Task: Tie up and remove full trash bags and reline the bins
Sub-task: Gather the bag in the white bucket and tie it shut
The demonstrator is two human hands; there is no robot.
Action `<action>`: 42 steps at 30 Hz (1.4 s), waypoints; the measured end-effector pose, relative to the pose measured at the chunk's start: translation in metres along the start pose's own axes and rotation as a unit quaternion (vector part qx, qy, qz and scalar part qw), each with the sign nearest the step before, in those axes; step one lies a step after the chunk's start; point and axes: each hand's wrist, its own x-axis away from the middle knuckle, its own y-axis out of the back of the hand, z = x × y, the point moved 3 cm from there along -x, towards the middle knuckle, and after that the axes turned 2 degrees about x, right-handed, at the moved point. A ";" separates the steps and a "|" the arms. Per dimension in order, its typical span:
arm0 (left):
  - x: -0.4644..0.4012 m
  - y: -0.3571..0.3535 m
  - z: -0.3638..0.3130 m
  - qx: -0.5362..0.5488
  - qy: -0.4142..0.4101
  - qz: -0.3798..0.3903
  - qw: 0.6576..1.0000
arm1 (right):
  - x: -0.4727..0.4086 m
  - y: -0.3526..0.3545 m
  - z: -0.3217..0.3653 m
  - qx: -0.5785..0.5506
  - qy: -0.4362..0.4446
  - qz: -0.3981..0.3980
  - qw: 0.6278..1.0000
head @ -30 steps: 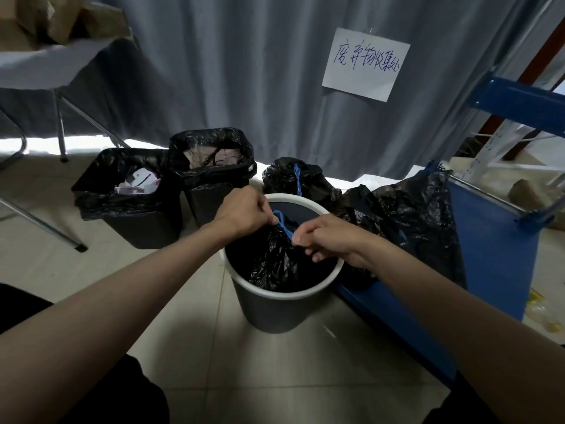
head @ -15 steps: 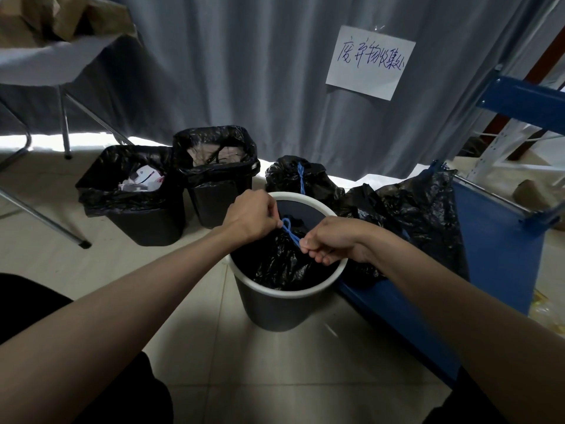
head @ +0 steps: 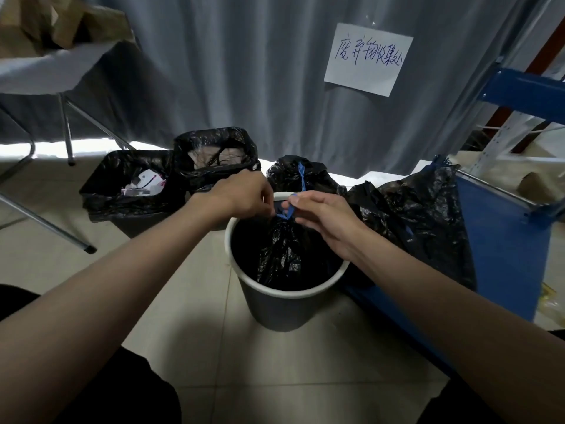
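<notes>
- Over the round grey bin (head: pixel 276 304), white rim, floor centre: both hands meet at the gathered neck of the black trash bag (head: pixel 286 255) that sits inside it.
- left hand (head: pixel 241 194): fingers curled, pinching one end of the blue drawstring (head: pixel 287 212) at the bag's neck, knuckles up.
- right hand (head: pixel 324 214): thumb and forefinger pinch the other part of the same drawstring, which loops over the fingertip; other fingers loosely bent.
- Drawstring forms a small loop or knot right at the cinched neck; can't tell if the knot is finished.
- Bag body is in the bin, below rim level, neck pulled up to about rim height.
- Behind the hands: a tied black bag (head: pixel 301 179) with a blue tie, on the floor just past the bin.
- Right of the bin: a large crumpled black bag (head: pixel 428 218) leaning against a blue cart panel (head: pixel 501 249), touching it.
- Left rear: two square black bins, both lined with black bags. Near-left bin (head: pixel 128 194) holds white paper scraps; taller bin (head: pixel 215 157) next to it holds brownish waste. The two are side by side, touching or nearly so.
- Back: grey curtain (head: pixel 244 71) with a handwritten paper sign (head: pixel 368 58) pinned on.
- Top left: folding table (head: pixel 46 68) with cardboard boxes on it.
</notes>
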 end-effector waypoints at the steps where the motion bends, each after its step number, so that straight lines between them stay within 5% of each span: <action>1: 0.001 0.007 0.001 -0.001 -0.013 0.014 1.000 | -0.001 -0.001 0.000 -0.009 0.002 0.000 1.000; 11: 0.001 0.037 0.007 0.179 -0.035 -0.038 0.982 | -0.006 -0.010 0.000 0.122 0.050 0.010 0.991; 19: 0.002 0.008 -0.004 0.426 0.011 0.021 0.904 | -0.009 -0.003 -0.005 0.129 0.029 0.015 0.991; 23: 0.002 -0.010 -0.006 0.330 -0.037 0.023 0.943 | -0.011 0.001 -0.005 0.058 -0.018 0.008 0.998; 27: 0.005 -0.018 -0.015 0.192 -0.102 -0.063 0.974 | -0.011 0.001 -0.006 0.039 -0.026 0.014 0.999; 42: 0.013 -0.019 -0.013 0.113 -0.167 -0.101 0.974 | -0.009 0.002 -0.004 0.106 -0.019 0.011 0.994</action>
